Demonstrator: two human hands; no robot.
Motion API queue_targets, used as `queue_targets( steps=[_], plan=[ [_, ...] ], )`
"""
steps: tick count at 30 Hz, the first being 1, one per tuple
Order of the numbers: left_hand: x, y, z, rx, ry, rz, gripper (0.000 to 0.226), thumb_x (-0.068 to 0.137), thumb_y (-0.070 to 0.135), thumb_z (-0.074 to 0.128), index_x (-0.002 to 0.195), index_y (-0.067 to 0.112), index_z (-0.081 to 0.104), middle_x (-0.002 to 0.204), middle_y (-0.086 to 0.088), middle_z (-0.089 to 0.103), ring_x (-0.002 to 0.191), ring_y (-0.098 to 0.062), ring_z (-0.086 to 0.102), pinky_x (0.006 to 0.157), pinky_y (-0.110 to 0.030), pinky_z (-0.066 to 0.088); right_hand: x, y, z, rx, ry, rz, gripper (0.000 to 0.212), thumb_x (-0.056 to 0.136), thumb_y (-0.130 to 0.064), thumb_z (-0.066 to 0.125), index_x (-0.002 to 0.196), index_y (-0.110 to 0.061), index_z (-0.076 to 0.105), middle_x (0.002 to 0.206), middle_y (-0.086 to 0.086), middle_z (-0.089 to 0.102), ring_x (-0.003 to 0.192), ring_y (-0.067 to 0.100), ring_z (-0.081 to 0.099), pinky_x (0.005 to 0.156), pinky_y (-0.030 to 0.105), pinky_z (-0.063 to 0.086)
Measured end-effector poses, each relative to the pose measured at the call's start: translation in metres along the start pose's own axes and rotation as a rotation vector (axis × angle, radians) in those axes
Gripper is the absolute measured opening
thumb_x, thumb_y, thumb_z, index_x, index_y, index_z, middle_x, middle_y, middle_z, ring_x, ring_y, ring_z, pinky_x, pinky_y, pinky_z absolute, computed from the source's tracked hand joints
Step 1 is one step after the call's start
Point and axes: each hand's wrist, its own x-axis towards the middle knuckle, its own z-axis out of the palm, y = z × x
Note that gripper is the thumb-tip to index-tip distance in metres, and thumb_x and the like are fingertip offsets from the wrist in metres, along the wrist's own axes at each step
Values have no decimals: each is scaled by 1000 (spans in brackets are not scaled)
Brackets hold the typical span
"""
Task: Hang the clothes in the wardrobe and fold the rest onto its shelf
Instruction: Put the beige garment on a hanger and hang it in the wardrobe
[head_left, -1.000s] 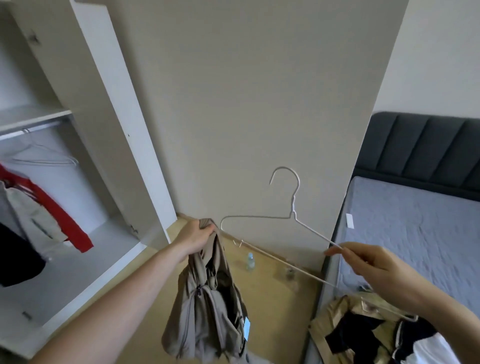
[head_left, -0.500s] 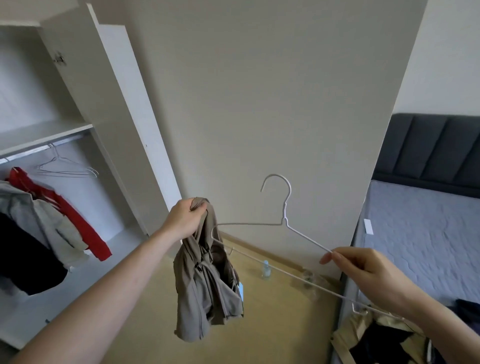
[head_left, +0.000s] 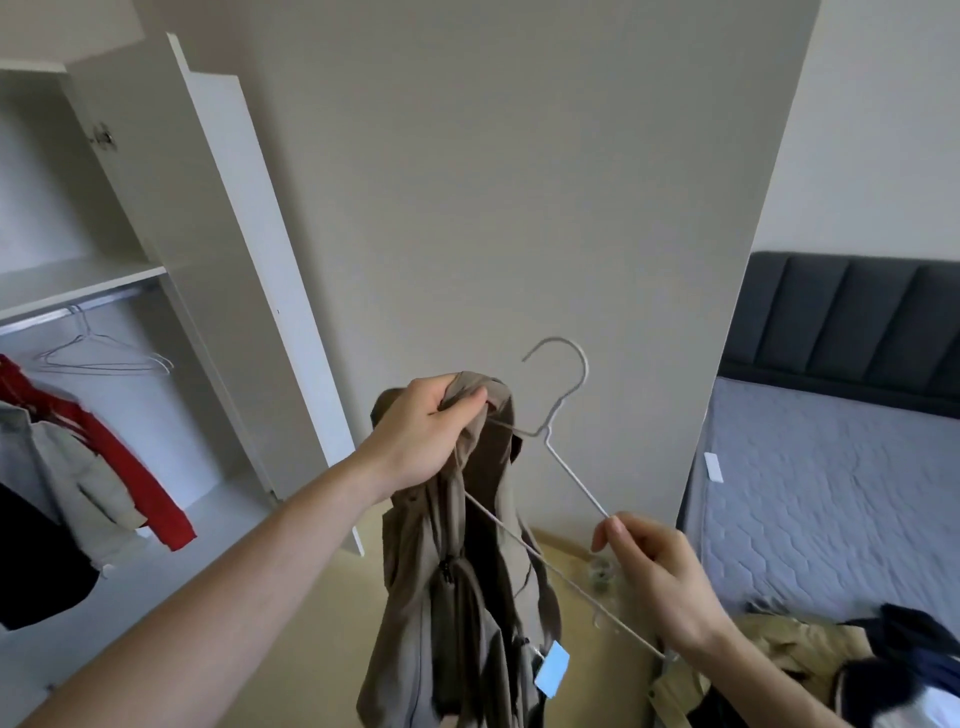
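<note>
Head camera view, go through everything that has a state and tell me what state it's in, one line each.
Left hand: grips the khaki garment's top.
Right hand: pinches the white hanger's arm.
Khaki garment: hanging bunched, hanger end pushed inside.
White hanger: tilted, hook up.
Wardrobe door: open.
Empty hangers: on the rail.
Red garment: hung.
Clothes pile: unfolded on the bed.

Under the wardrobe rail (head_left: 78, 312), the stretch right of the red garment (head_left: 130, 483) holds only an empty wire hanger (head_left: 104, 358), while the open wardrobe door (head_left: 249, 270) stands between that gap and the hanger (head_left: 566, 447) held before the wall.
</note>
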Motion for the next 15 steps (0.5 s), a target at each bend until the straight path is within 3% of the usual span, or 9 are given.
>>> queue_targets(
  steps=[2,5,8,11,13,15],
  plan=[
    [-8,11,7,82,-110,62,41,105,37,52,79,4,48,67,0,47,64,-14,45,63,-26,39,-9,1,6,87,90,-5,36,103,-38,51,77,-20,66,61,-3,37,59,14,36,57,33,28],
    [-19,24,15,374,-263,179,32,101,46,56,82,20,53,67,2,56,60,-14,50,61,-36,44,-13,-6,3,175,158,-21,39,98,-42,52,71,-16,63,58,-3,41,55,12,37,51,25,30],
    [-21,28,14,478,-341,172,22,93,55,63,105,37,66,89,20,68,80,-3,65,69,-22,50,-13,-11,-7,199,200,-64,41,99,-40,54,71,-12,62,53,-6,40,50,7,35,48,18,28],
    [-9,31,8,545,-108,361,24,90,41,70,113,37,68,105,23,66,104,-2,61,90,-28,51,-13,-13,-15,191,241,-112,44,103,-42,56,68,-16,62,50,-10,37,48,3,30,47,15,24],
    [3,30,4,798,50,546,42,85,31,72,125,31,62,124,17,58,122,-9,50,113,-40,39,-12,-16,-20,225,282,-114,44,98,-49,56,67,-18,62,50,-7,36,47,7,29,46,18,24],
    [13,30,2,933,100,580,60,80,35,75,135,25,53,134,6,47,131,-19,42,122,-47,27,-11,-18,-26,278,320,-125,50,94,-59,58,67,-17,61,51,-1,37,47,12,30,45,21,24]
  ],
)
